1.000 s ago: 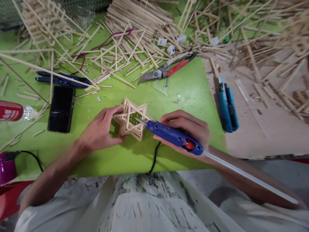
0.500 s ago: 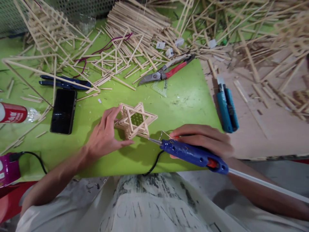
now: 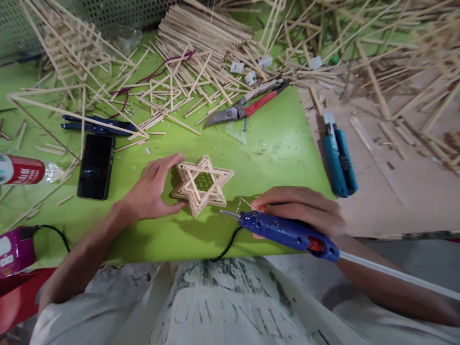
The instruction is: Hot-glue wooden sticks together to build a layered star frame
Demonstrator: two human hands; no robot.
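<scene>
A six-pointed star of stacked thin wooden sticks (image 3: 215, 192) lies on the green tabletop, with a hollow middle. My left hand (image 3: 149, 189) is at its left side, thumb and fingers spread apart and holding nothing; whether a fingertip brushes the star I cannot tell. In my right hand (image 3: 300, 206) is a blue hot glue gun (image 3: 276, 230), its metal nozzle pointing left, just off the star's lower right point. A long clear glue stick (image 3: 395, 274) runs out of the gun's back end.
Behind lie red-handled pruning shears (image 3: 235, 111), a clear triangle ruler (image 3: 237, 132) and heaps of wooden sticks (image 3: 204, 33). Leftward are a black phone (image 3: 96, 167), dark blue pliers (image 3: 97, 125) and a bottle (image 3: 27, 169). Teal utility knives (image 3: 338, 160) lie to the right.
The star has turned slightly, and its lower right point now sits apart from the nozzle. My left hand has drawn back a little to the left. The glue gun has hardly moved.
</scene>
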